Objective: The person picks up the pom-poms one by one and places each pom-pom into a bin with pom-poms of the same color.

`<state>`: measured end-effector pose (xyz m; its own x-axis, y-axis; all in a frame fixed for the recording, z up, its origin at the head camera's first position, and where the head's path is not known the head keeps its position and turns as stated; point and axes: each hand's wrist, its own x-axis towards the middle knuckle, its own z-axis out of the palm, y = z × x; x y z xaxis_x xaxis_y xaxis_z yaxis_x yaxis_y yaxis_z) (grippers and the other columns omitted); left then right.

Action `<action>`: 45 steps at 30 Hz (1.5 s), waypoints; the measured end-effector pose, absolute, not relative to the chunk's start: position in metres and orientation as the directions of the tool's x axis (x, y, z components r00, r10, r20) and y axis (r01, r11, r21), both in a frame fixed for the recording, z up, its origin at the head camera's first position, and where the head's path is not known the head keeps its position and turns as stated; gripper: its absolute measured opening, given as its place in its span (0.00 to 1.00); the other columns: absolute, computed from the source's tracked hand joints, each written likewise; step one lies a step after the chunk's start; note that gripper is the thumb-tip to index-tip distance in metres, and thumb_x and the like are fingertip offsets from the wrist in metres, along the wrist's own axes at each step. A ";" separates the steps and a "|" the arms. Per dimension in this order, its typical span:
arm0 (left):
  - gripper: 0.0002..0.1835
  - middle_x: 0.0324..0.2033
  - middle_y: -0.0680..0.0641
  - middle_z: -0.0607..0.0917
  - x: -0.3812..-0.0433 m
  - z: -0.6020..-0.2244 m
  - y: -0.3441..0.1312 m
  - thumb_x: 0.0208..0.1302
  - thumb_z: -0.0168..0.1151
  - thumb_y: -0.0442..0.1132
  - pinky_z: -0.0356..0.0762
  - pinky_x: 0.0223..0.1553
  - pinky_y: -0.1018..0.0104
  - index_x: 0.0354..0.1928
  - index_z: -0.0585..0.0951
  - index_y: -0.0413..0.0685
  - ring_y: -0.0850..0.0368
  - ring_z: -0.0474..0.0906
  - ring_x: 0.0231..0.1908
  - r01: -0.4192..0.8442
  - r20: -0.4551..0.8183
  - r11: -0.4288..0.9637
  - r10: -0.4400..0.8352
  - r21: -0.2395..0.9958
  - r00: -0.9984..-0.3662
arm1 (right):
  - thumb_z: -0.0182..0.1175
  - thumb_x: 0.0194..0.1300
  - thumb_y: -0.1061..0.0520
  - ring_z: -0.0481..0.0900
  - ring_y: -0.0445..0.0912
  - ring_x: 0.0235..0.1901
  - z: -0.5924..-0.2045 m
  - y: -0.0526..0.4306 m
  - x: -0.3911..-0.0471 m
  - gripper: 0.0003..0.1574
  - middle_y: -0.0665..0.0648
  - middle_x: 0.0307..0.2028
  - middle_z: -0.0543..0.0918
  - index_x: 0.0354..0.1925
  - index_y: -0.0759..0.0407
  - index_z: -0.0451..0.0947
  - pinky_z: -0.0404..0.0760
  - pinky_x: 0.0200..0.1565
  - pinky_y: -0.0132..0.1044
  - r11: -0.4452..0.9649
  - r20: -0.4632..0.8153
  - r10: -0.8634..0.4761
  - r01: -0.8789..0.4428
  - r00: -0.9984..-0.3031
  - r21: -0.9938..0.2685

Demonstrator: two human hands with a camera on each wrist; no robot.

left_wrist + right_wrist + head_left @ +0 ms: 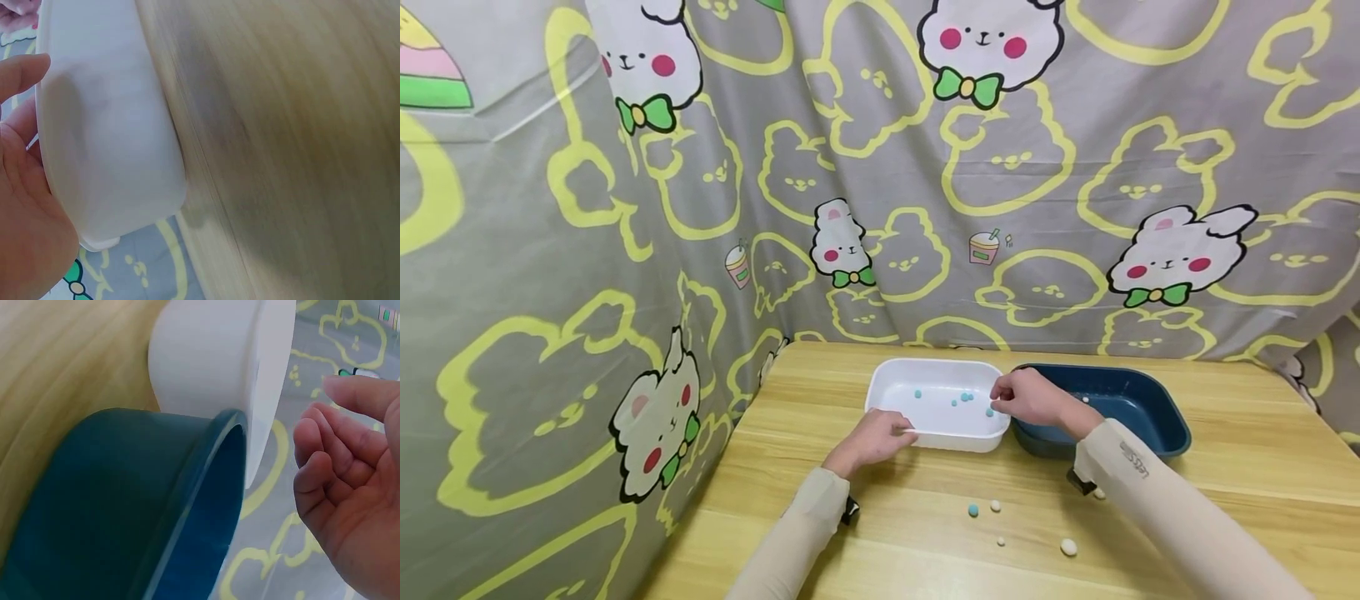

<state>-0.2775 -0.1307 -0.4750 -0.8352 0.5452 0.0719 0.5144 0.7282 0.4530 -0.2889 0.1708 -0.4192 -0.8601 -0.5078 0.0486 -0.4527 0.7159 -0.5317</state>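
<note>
A white plastic basin [940, 440] stands on the wooden table, with several small light-blue balls [966, 397] scattered on its floor. My left hand [877, 437] grips its near-left rim; in the left wrist view the thumb [28, 72] lies at the rim and the other fingers reach behind it. Over the white basin's right end is my right hand [1030, 398], its fingers loosely bent. The right wrist view shows a gap between thumb and fingers, nothing in it. One light-blue ball [989, 412] lies just below these fingertips in the head view.
A dark blue basin [1176, 433] stands right beside the white one, partly behind my right forearm, with a small white ball [1086, 400] in it. On the table in front lie a blue ball [973, 510] and several white balls [1069, 547]. A patterned curtain [895, 183] hangs behind.
</note>
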 end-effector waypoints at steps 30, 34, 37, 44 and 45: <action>0.10 0.26 0.62 0.80 -0.279 -0.477 -0.132 0.65 0.58 0.47 0.70 0.37 0.70 0.33 0.85 0.54 0.66 0.72 0.28 0.528 0.078 0.731 0.553 0.432 -0.830 | 0.65 0.58 0.60 0.73 0.37 0.30 -0.452 0.157 -0.222 0.03 0.44 0.31 0.78 0.34 0.56 0.83 0.76 0.34 0.32 0.532 0.114 -0.759 -0.712 -0.641 -0.458; 0.10 0.27 0.62 0.80 -0.280 -0.477 -0.132 0.65 0.58 0.47 0.70 0.38 0.71 0.33 0.85 0.54 0.67 0.72 0.29 0.529 0.083 0.729 0.552 0.434 -0.830 | 0.67 0.57 0.59 0.74 0.38 0.33 -0.458 0.153 -0.222 0.05 0.45 0.32 0.77 0.35 0.57 0.83 0.76 0.37 0.33 0.521 0.101 -0.782 -0.734 -0.615 -0.435; 0.09 0.26 0.62 0.79 -0.280 -0.476 -0.132 0.65 0.58 0.46 0.70 0.38 0.71 0.33 0.85 0.54 0.66 0.72 0.28 0.527 0.085 0.727 0.550 0.441 -0.831 | 0.68 0.56 0.57 0.74 0.39 0.35 -0.462 0.150 -0.222 0.08 0.45 0.33 0.77 0.36 0.57 0.83 0.76 0.40 0.34 0.512 0.103 -0.793 -0.749 -0.600 -0.421; 0.10 0.26 0.62 0.79 -0.279 -0.476 -0.132 0.65 0.58 0.47 0.70 0.37 0.71 0.33 0.85 0.53 0.67 0.72 0.28 0.531 0.084 0.719 0.557 0.448 -0.826 | 0.70 0.53 0.55 0.73 0.37 0.35 -0.473 0.142 -0.221 0.10 0.45 0.32 0.78 0.35 0.56 0.83 0.74 0.39 0.31 0.463 0.124 -0.823 -0.781 -0.554 -0.419; 0.10 0.26 0.61 0.79 -0.279 -0.476 -0.132 0.65 0.58 0.47 0.70 0.37 0.71 0.33 0.85 0.53 0.67 0.72 0.28 0.531 0.082 0.719 0.558 0.448 -0.826 | 0.70 0.53 0.55 0.73 0.37 0.34 -0.474 0.141 -0.220 0.10 0.44 0.32 0.78 0.35 0.56 0.83 0.74 0.38 0.30 0.457 0.124 -0.827 -0.784 -0.548 -0.420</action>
